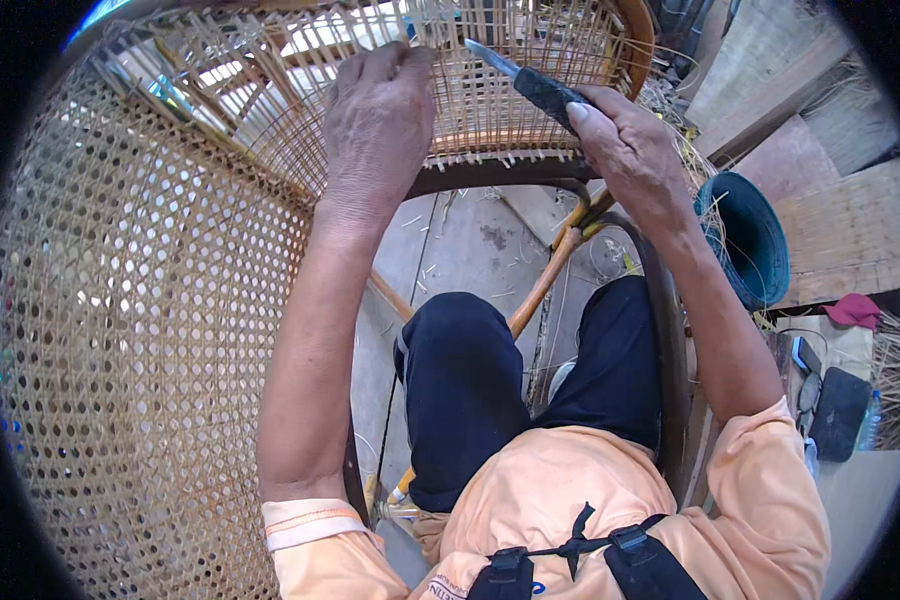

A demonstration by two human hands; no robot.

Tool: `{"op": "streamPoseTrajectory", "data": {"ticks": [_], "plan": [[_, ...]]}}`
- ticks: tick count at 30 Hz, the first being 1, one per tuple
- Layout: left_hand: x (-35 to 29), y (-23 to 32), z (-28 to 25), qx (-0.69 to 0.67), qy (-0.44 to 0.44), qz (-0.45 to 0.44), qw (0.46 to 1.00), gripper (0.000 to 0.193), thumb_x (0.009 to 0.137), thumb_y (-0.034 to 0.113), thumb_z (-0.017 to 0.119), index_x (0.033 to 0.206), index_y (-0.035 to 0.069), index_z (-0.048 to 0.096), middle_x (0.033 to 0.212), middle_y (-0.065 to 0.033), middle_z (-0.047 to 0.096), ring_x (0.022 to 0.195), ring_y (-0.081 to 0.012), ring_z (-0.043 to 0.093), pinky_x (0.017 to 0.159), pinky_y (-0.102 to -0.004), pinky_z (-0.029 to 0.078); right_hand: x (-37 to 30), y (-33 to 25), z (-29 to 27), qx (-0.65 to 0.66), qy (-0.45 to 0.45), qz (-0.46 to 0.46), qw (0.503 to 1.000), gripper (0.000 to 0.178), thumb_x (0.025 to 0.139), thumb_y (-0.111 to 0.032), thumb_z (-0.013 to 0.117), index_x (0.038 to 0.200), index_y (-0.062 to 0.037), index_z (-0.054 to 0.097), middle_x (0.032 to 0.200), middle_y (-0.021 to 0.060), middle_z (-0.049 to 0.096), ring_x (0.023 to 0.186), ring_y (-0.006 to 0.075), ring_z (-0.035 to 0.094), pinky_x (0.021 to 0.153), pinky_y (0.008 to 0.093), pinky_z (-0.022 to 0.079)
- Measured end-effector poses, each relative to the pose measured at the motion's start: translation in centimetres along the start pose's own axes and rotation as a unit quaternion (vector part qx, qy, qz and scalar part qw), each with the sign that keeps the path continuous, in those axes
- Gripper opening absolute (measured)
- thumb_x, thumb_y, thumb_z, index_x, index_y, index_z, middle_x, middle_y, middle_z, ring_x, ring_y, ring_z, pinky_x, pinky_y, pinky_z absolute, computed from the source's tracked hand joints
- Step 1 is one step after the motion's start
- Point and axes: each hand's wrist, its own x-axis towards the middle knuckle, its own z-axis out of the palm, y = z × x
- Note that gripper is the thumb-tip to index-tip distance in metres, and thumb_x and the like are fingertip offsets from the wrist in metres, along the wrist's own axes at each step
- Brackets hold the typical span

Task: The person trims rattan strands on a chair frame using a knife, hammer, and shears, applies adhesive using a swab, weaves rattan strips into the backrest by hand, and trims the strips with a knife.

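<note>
My right hand [630, 140] is closed around the dark wrapped handle of a knife [548, 97]. Its bare blade points up and to the left, over the woven cane seat [510, 120]. Loose strands and short cut ends stick out along the near edge of that seat. On the left part of the same weave rests my left hand [380, 125], back upward, with its fingers bent and drawn together at the strands. Whatever those fingertips pinch is hidden beneath them. A rounded wooden rim [638, 45] borders the seat at the right.
A large cane-webbed panel [150, 320] fills the left side. Wooden legs [545, 280] stand between my knees and the seat. At the right are a teal bucket [745, 240], boards [850, 220], a red cloth [854, 310] and a plastic bottle [870, 420]. Cane scraps litter the floor.
</note>
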Motion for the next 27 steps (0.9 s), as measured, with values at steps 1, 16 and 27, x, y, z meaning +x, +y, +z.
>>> {"op": "streamPoseTrajectory", "data": {"ticks": [1,16,27], "plan": [[0.2,-0.1,0.2,0.000,-0.007,-0.004,1.000,0.027,0.084,0.009,0.058,0.112,0.008,0.063,0.110,-0.0118,0.059,0.102,-0.0300,0.056,0.090,-0.0399,0.045,0.4,0.2,0.0,-0.012,0.001,-0.005,1.000,0.036,0.094,-0.033,0.046,0.103,-0.0015,0.061,0.076,0.0131,0.058,0.068,0.0223,0.057,0.059,0.0340,0.046],[1.4,-1.9,2.4,0.080,0.024,0.037,0.996,0.042,0.080,0.009,0.061,0.122,0.011,0.054,0.116,-0.0121,0.054,0.107,-0.0292,0.051,0.096,-0.0420,0.040,3.0,-0.7,-2.1,-0.087,0.023,-0.100,0.991,0.026,0.094,-0.021,0.054,0.106,0.0015,0.061,0.080,0.0079,0.059,0.070,0.0155,0.055,0.067,0.0284,0.046],[-0.8,-3.4,2.0,0.101,-0.006,0.056,0.993,0.040,0.074,0.003,0.061,0.113,0.013,0.061,0.111,-0.0055,0.058,0.103,-0.0267,0.053,0.090,-0.0394,0.044,1.3,1.0,0.7,-0.040,0.072,-0.159,0.984,0.029,0.095,-0.025,0.056,0.110,-0.0005,0.062,0.085,0.0059,0.062,0.074,0.0119,0.056,0.066,0.0248,0.046]]}}
